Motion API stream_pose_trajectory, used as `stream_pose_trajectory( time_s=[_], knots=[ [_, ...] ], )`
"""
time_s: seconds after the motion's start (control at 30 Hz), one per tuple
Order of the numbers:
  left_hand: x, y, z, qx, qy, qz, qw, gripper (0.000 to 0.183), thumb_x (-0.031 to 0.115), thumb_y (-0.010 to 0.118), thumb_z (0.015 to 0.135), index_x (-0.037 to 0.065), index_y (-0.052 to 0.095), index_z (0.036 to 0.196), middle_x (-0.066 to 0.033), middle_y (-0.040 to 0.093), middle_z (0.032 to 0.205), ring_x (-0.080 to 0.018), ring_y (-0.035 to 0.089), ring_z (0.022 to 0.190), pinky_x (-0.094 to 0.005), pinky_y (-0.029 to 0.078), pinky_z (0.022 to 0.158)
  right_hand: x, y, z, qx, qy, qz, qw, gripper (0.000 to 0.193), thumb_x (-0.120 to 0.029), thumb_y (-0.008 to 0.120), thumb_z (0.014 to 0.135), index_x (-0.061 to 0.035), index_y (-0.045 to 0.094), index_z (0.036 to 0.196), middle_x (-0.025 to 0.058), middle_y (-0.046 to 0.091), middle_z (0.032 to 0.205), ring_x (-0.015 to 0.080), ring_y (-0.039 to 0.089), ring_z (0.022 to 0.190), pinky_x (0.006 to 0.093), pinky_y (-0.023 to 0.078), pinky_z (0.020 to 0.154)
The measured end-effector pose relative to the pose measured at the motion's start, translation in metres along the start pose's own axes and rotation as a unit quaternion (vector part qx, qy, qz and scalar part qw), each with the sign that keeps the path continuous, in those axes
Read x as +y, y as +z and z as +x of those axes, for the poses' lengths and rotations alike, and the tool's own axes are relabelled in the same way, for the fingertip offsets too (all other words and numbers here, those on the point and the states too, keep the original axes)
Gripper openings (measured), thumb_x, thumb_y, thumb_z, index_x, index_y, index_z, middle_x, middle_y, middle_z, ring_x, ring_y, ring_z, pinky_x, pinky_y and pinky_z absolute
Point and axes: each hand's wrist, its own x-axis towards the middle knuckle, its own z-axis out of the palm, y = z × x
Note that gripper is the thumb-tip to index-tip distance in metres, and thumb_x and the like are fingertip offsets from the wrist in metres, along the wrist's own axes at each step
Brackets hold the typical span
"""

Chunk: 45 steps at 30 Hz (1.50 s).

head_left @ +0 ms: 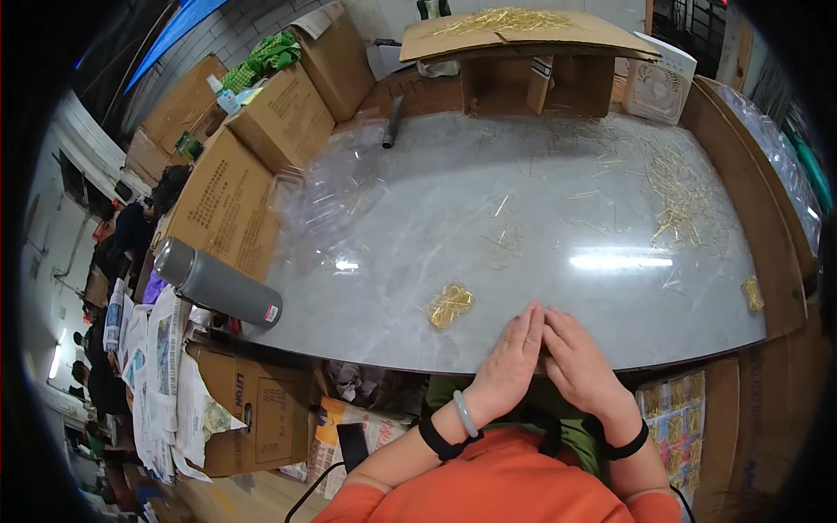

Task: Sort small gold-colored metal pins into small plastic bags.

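Note:
At the table's near edge my left hand (508, 359) and my right hand (578, 359) lean together like a tent, fingertips meeting. The fingers of each are straight and pressed together. What lies between the palms, if anything, is hidden. Nearest to my left hand, a small clump of gold-coloured pins (450, 305) rests on the grey marbled tabletop (375, 322). Loose thin gold pins (682, 205) are strewn over the right side of the table, with a few more near its middle. Another small gold bundle (752, 294) sits at the right edge.
A grey bottle (222, 283) stands at the left edge, near clear plastic bags (327, 192). Cardboard boxes (222, 209) line the left side. At the back, a cardboard shelf (523, 39) bears a pin heap beside a white fan (660, 87). A dark tube (393, 122) lies nearby.

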Motion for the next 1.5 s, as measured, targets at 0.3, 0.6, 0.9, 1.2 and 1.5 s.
stream_pose_trajectory(
  time_s=[0.3,0.6,0.9,1.2,1.5],
  knots=[
    [-0.006,-0.056,-0.029,0.184,-0.145,-0.076,0.969,0.041,0.009,0.066,0.098,-0.004,0.054,0.134,-0.0204,0.063,0.122,-0.0281,0.064,0.106,-0.034,0.053,0.093,0.008,0.021,-0.005,0.0,0.0,-0.111,0.994,0.049,-0.006,0.061,0.09,0.0026,0.054,0.138,0.0189,0.054,0.145,0.0368,0.05,0.137,0.0492,0.041,0.116],
    [-0.055,-0.1,-0.027,0.187,-0.341,0.07,0.919,0.035,0.028,0.065,0.101,-0.005,0.068,0.088,-0.0183,0.069,0.074,-0.0298,0.069,0.069,-0.0412,0.053,0.066,-0.002,0.026,-0.003,0.027,0.013,-0.144,0.989,0.044,0.0,0.059,0.091,0.0016,0.056,0.135,0.017,0.057,0.142,0.0364,0.052,0.136,0.0494,0.041,0.116],
    [-0.026,-0.093,-0.056,0.219,-0.355,-0.416,0.808,0.016,0.013,0.056,0.107,-0.002,0.06,0.108,-0.0129,0.07,0.104,-0.017,0.071,0.081,-0.0285,0.061,0.069,-0.007,0.028,-0.002,0.042,0.034,-0.133,0.99,0.042,0.001,0.059,0.09,0.0012,0.059,0.132,0.0168,0.059,0.14,0.0358,0.054,0.134,0.0492,0.042,0.115],
    [-0.007,-0.062,-0.119,-0.044,-0.449,-0.588,0.671,0.015,0.015,0.052,0.108,0.001,0.057,0.107,-0.0106,0.062,0.121,-0.0154,0.064,0.105,-0.0372,0.066,0.085,-0.012,0.036,0.002,0.047,0.034,-0.135,0.989,0.043,0.001,0.061,0.089,0.0015,0.059,0.132,0.0171,0.06,0.137,0.0379,0.056,0.131,0.0504,0.043,0.114],
    [-0.009,-0.035,-0.119,0.017,-0.399,-0.639,0.657,0.014,0.014,0.049,0.11,0.001,0.056,0.109,-0.0078,0.063,0.116,-0.0159,0.066,0.104,-0.0381,0.066,0.084,-0.046,0.044,-0.025,-0.044,-0.047,-0.06,0.996,0.047,-0.005,0.059,0.087,0.0017,0.059,0.134,0.017,0.057,0.142,0.0363,0.051,0.138,0.051,0.04,0.117]
  ],
)
